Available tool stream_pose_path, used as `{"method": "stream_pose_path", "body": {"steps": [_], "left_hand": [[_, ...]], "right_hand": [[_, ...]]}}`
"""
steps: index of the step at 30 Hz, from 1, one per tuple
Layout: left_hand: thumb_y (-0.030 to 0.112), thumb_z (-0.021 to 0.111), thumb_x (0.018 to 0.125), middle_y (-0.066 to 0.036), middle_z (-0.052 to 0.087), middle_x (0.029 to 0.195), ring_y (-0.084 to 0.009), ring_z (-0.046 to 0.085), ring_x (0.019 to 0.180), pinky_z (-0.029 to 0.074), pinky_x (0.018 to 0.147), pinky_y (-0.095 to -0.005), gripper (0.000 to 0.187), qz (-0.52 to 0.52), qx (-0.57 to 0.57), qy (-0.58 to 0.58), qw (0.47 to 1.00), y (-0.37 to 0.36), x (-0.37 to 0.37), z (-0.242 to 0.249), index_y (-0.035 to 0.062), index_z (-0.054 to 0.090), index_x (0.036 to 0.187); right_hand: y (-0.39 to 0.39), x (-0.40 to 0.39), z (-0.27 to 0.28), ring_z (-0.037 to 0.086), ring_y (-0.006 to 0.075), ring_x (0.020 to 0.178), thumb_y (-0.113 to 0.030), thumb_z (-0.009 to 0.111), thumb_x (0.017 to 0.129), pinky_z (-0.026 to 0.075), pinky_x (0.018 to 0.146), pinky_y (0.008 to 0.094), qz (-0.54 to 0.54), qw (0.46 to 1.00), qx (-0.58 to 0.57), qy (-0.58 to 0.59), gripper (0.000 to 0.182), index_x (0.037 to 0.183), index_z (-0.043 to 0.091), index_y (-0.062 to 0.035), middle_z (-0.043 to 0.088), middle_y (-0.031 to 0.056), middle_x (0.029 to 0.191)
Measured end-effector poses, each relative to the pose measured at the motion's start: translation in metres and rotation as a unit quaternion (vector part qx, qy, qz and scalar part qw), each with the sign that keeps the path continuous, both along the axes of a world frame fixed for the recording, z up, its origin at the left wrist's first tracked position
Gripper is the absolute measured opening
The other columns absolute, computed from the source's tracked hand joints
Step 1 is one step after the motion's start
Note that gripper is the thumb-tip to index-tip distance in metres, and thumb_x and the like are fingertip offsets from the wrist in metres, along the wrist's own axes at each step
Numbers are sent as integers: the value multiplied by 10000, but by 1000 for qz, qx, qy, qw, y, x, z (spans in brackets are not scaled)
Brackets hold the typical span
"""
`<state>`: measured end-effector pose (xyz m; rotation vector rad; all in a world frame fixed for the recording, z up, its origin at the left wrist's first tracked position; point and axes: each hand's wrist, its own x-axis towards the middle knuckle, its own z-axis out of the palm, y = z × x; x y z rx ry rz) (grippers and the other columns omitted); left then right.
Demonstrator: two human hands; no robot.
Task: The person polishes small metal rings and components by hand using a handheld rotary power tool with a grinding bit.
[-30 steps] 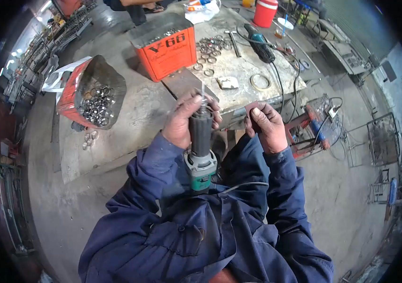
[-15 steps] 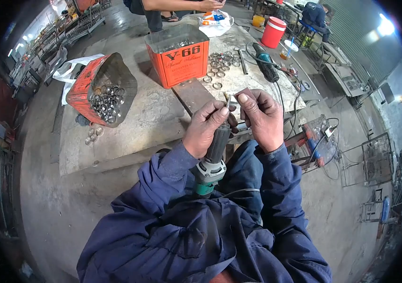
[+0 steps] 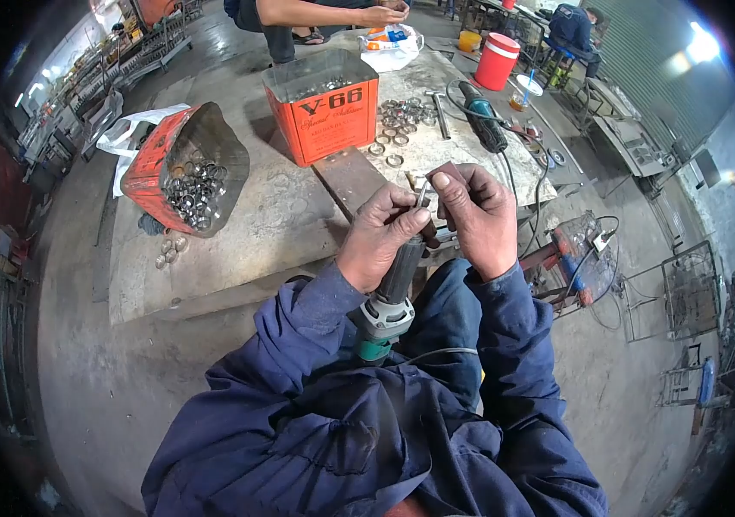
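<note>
My left hand (image 3: 382,231) is closed in a pinch on a small shiny metal ring (image 3: 423,192), seen nearly edge-on. My right hand (image 3: 479,217) grips a folded brown piece of sandpaper (image 3: 442,171) between thumb and fingers, close beside the ring. Whether the paper touches the metal cannot be made out. Below my hands, a grey and green die grinder (image 3: 385,317) stands upright against my lap; its upper end is partly hidden by my left hand. More metal rings (image 3: 395,138) lie on the table beyond.
An orange tin (image 3: 330,123) stands upright on the table (image 3: 264,202). Another orange tin (image 3: 154,183) lies tipped, rings inside. A second power tool (image 3: 482,116) with its cord and a hammer (image 3: 442,116) lie at the right. Another person's arm (image 3: 324,12) reaches over the far edge.
The ring has turned slightly between my left fingers, and my left thumb has shifted a little lower and right. My right hand keeps nearly the same place.
</note>
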<state>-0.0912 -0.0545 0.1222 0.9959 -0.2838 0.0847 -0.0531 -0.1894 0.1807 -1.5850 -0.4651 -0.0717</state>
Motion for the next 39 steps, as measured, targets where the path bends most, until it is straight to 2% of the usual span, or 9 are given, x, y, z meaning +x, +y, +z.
{"method": "stream_pose_path", "body": {"steps": [4, 10, 16, 21, 26, 31, 34, 39], "left_hand": [[144, 623, 875, -59, 598, 836, -176, 624, 732, 526, 659, -307, 163, -6, -10, -4, 1000, -2, -1, 3, 92, 486, 947], [123, 614, 879, -53, 592, 828, -159, 611, 722, 525, 657, -305, 150, 20, 3, 2, 1000, -8, -2, 2, 85, 483, 941], [138, 604, 891, -56, 588, 810, -141, 603, 715, 519, 652, -288, 144, 30, 36, -6, 999, -15, 0, 1, 69, 487, 937], [164, 611, 891, -53, 592, 788, -134, 602, 706, 521, 634, -282, 170, 45, 84, -10, 995, -20, 2, -1, 55, 488, 935], [172, 618, 887, -59, 594, 789, -135, 604, 691, 524, 624, -284, 182, 29, 74, 11, 997, -23, 1, 2, 55, 487, 937], [186, 623, 885, -59, 591, 783, -133, 603, 693, 525, 621, -285, 196, 25, 60, -4, 998, -27, 3, -3, 56, 486, 939], [190, 625, 883, -44, 583, 800, -124, 595, 702, 525, 623, -280, 199, 37, 44, -23, 998, -28, 5, -5, 59, 485, 937], [189, 632, 876, -14, 558, 839, -106, 580, 717, 523, 641, -272, 205, 33, 71, -2, 997, -27, 2, 0, 62, 483, 936]], "right_hand": [[-3, 3, 1, 485, 47, 549, -210, 659, 852, 395, 506, 230, -19, 999, -38, -11, 244, 887, 646, 31, 574, 6, 603], [-11, 3, 22, 490, 62, 518, -215, 659, 829, 399, 490, 253, -26, 987, -155, -26, 255, 843, 645, 39, 553, 37, 549], [-23, 11, 40, 532, 104, 486, -196, 645, 817, 421, 488, 278, 18, 964, -257, -57, 232, 830, 653, 35, 563, 64, 539], [-29, 13, 47, 534, 107, 479, -190, 648, 805, 432, 494, 278, 26, 956, -285, -61, 222, 830, 659, 31, 566, 68, 542], [-32, 12, 52, 559, 130, 492, -193, 653, 781, 457, 520, 285, 18, 948, -307, -81, 224, 821, 666, 27, 587, 100, 567], [-31, 12, 53, 643, 283, 629, -198, 636, 731, 497, 615, 362, -5, 933, -336, -130, 231, 815, 676, 13, 643, 183, 693], [-29, 15, 49, 646, 324, 684, -195, 629, 709, 501, 651, 383, -17, 934, -340, -109, 240, 818, 679, 13, 643, 201, 728], [-31, 14, 54, 644, 331, 690, -183, 617, 711, 500, 666, 384, -2, 928, -352, -121, 240, 826, 675, 20, 640, 209, 736]]}}
